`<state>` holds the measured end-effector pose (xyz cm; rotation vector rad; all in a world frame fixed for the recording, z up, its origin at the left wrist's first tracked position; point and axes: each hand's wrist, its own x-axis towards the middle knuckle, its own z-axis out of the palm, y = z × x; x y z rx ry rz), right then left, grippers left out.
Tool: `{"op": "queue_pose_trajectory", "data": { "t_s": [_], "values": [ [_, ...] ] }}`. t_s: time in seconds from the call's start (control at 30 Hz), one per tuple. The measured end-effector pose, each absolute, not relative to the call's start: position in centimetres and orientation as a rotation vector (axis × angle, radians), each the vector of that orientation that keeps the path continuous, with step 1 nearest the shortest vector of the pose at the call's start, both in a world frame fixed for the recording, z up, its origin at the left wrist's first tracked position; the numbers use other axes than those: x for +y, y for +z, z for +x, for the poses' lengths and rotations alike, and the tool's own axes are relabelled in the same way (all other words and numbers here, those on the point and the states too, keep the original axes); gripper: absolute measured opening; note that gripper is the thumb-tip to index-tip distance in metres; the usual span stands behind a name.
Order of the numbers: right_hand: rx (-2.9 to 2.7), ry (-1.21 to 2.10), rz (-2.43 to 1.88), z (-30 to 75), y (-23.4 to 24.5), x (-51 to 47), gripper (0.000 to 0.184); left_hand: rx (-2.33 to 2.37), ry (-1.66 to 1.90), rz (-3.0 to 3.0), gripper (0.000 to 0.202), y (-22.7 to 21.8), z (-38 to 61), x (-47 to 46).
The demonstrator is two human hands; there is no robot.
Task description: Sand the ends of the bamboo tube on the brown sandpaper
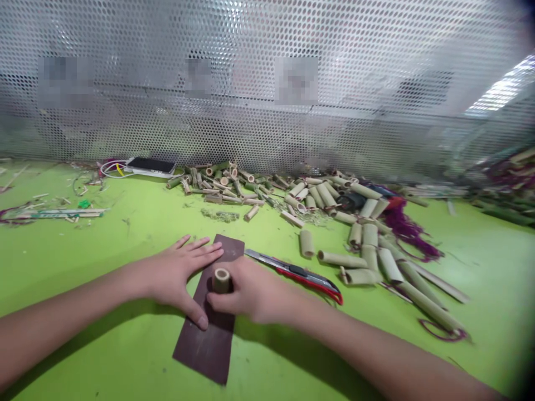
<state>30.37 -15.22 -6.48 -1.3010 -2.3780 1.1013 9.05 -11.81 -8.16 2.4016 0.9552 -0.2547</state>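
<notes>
A dark brown strip of sandpaper (204, 356) lies flat on the green table (125, 356). My left hand (175, 275) rests with its fingers spread, fingertips and thumb on the strip's left side. Between the thumb and fingers of my right hand (254, 292) is a short bamboo tube (221, 282), held upright with its hollow end facing up and its lower end at the sandpaper. Just right of that hand lies a red utility knife (296, 271), its blade pointing toward the sandpaper's upper end.
Cut bamboo pieces (326, 195) are heaped at the back and right, with purple string (405, 228) among them. A phone (151, 165) with a white cable lies at the back left, near thin sticks (62, 213). A perforated metal screen (251, 128) stands behind the table.
</notes>
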Motion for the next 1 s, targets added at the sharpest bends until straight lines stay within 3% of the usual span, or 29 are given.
{"op": "queue_pose_trajectory", "data": {
  "t_s": [0.13,0.27,0.47,0.67,0.77,1.0],
  "values": [
    [-2.265,0.960,-1.420,30.3,-6.4,-15.2,0.011,0.944,-0.258,2.399,0.126,-8.2,9.0,-11.8],
    [-2.432,1.207,-1.248,30.5,-6.2,-15.5,0.023,0.940,-0.256,2.402,0.127,-8.2,9.0,-11.8],
    [-2.369,0.784,-1.396,31.0,-6.7,-14.7,0.006,0.924,-0.216,2.437,0.125,-8.5,8.9,-12.0],
    [-2.272,0.713,-1.601,32.2,-7.4,-13.9,0.020,0.921,-0.122,2.460,0.105,-8.3,8.3,-11.5],
    [-2.244,0.662,-1.668,32.6,-7.5,-13.6,0.022,0.860,-0.144,2.490,0.107,-7.9,8.1,-11.4],
    [-2.449,0.831,-1.269,31.9,-7.1,-15.4,0.014,0.980,-0.170,2.481,0.117,-7.5,9.0,-12.9]
  ]
}}
